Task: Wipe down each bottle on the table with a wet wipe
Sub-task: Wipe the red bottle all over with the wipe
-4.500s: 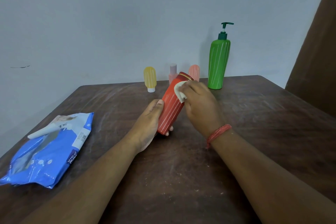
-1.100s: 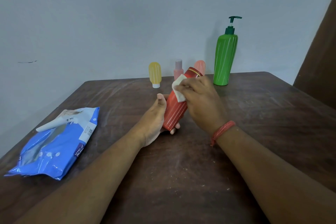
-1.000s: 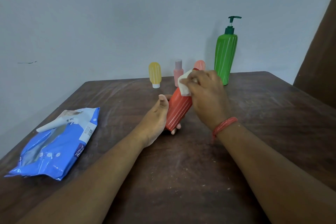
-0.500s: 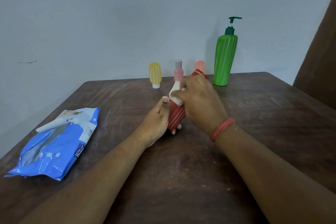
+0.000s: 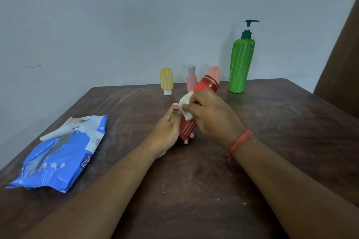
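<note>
The red bottle (image 5: 196, 106) is held tilted above the middle of the dark wooden table (image 5: 194, 190), its banded top leaning away toward the wall. The left hand (image 5: 167, 132) grips the bottle's lower end, thumb up along its side and fingertips showing beneath it. The right hand (image 5: 211, 114) has its fingers curled round a folded white wet wipe (image 5: 186, 106) and presses it against the bottle's middle; a red thread band sits on that wrist.

At the far edge of the table stand 4 more bottles: a small yellow bottle (image 5: 166, 80) on its white cap, a slim pink bottle (image 5: 191, 79), a peach bottle (image 5: 214, 72) partly hidden behind the red one, and a tall green pump bottle (image 5: 240, 62) to the right. A blue wet wipe pack (image 5: 62, 153) lies flat near the table's left edge, well apart from the hands, its flap raised.
</note>
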### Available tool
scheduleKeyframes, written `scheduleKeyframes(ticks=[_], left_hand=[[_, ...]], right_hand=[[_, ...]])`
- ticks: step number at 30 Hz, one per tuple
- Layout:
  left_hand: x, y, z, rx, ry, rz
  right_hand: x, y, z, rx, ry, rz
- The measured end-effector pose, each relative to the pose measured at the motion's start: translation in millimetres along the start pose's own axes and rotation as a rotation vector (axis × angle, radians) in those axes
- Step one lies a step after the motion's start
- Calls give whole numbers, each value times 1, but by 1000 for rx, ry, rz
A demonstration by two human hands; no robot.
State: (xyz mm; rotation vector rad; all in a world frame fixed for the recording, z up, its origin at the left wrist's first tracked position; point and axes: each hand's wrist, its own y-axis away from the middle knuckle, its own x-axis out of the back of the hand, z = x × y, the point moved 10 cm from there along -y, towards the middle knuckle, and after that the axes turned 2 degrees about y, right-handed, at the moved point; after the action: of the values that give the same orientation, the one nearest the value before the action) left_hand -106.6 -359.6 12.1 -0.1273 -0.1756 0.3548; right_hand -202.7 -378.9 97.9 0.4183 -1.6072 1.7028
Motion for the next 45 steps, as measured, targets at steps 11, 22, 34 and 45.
scheduleKeyframes(ticks=[11, 22, 34, 45], left_hand=[[-1, 0, -3, 32, -5, -13], [-2, 2, 1, -4, -109, -21], [-5, 3, 6, -26, -148, -22], [0, 1, -3, 59, 88, -10]], right_hand=[[10, -2, 28, -171, 9, 110], [8, -3, 12, -82, 85, 99], [10, 0, 33, -110, 118, 85], [10, 13, 57, -386, -96, 161]])
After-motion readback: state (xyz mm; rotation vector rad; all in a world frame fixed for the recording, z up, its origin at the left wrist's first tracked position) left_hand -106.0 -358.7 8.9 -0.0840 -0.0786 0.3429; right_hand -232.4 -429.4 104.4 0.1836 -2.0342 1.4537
